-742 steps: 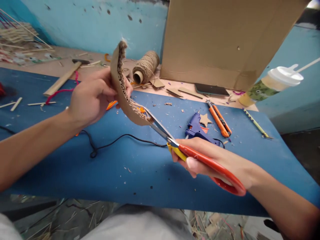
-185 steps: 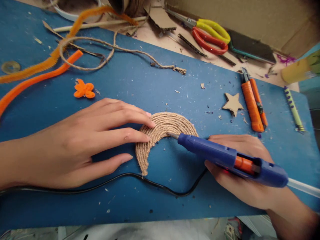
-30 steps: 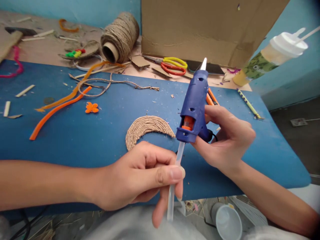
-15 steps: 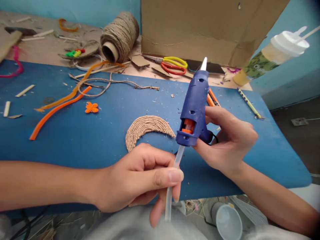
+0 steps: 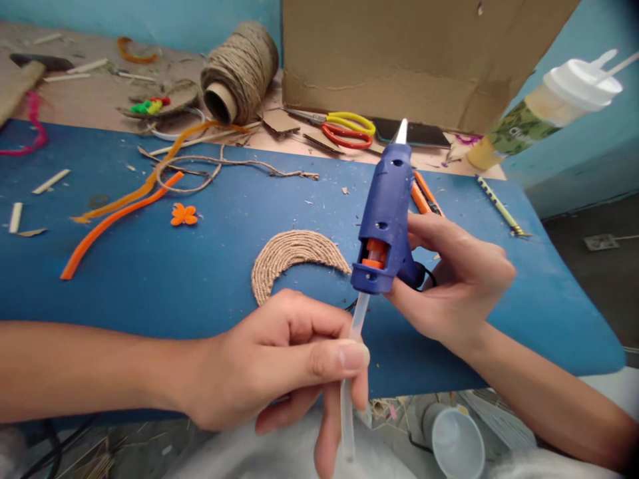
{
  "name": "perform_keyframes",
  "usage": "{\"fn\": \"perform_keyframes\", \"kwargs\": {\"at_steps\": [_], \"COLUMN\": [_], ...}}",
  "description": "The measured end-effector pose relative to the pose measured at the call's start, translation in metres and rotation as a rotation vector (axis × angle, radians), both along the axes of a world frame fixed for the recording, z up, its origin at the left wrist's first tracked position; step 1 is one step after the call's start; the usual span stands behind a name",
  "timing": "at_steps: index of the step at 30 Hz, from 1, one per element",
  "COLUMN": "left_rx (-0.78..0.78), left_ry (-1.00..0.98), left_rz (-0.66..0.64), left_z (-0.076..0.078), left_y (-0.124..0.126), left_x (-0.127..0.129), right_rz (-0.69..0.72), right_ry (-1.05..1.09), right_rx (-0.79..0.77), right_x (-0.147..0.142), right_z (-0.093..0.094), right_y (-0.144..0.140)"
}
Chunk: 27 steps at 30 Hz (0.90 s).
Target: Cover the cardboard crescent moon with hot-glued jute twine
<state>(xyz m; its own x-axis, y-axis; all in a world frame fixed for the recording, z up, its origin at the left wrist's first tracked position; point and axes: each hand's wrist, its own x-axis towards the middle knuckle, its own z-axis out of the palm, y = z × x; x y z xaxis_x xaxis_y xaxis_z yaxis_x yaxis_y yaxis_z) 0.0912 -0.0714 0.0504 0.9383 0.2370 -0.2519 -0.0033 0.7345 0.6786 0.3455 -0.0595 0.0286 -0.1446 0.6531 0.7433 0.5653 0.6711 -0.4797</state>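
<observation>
My right hand [image 5: 456, 283] grips a blue glue gun [image 5: 385, 213] held above the table with its nozzle pointing away from me. My left hand [image 5: 279, 362] pinches a clear glue stick [image 5: 349, 392] that enters the back of the gun. Behind both hands a twine-wrapped crescent [image 5: 292, 256] lies flat on the blue table cover [image 5: 210, 266].
A twine spool [image 5: 239, 70], red and yellow scissors [image 5: 347, 130] and a cardboard sheet [image 5: 419, 60] stand at the back. Orange pipe cleaners [image 5: 114, 213], an orange flower shape [image 5: 183, 214], an orange cutter [image 5: 424, 193], a pencil [image 5: 499, 206] and a lidded cup [image 5: 544, 106] are around.
Earlier I cut cardboard with the scissors, then glued the twine crescent. In the last second my left hand has shifted slightly along the glue stick; the gun has tilted a little.
</observation>
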Motion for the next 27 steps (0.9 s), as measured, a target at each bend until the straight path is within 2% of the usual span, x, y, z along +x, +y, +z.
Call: {"fn": "perform_keyframes", "kwargs": {"at_steps": [8,19,27], "left_rx": [-0.062,-0.089,-0.079], "left_ry": [0.010,-0.003,0.010], "left_rz": [0.003,-0.025,0.001], "left_z": [-0.0028,-0.0003,0.0062], "left_y": [-0.0037,-0.0036,-0.0019], "left_x": [-0.0022,-0.0025,-0.0020], "right_rz": [-0.012,-0.001,-0.035], "right_ry": [0.020,-0.039,0.013], "right_rx": [0.031,0.008,-0.011], "right_x": [-0.0017,0.0008,-0.0004], "right_z": [-0.0030,0.0026,0.0014], "right_y": [-0.0005,-0.0026,-0.0034]}}
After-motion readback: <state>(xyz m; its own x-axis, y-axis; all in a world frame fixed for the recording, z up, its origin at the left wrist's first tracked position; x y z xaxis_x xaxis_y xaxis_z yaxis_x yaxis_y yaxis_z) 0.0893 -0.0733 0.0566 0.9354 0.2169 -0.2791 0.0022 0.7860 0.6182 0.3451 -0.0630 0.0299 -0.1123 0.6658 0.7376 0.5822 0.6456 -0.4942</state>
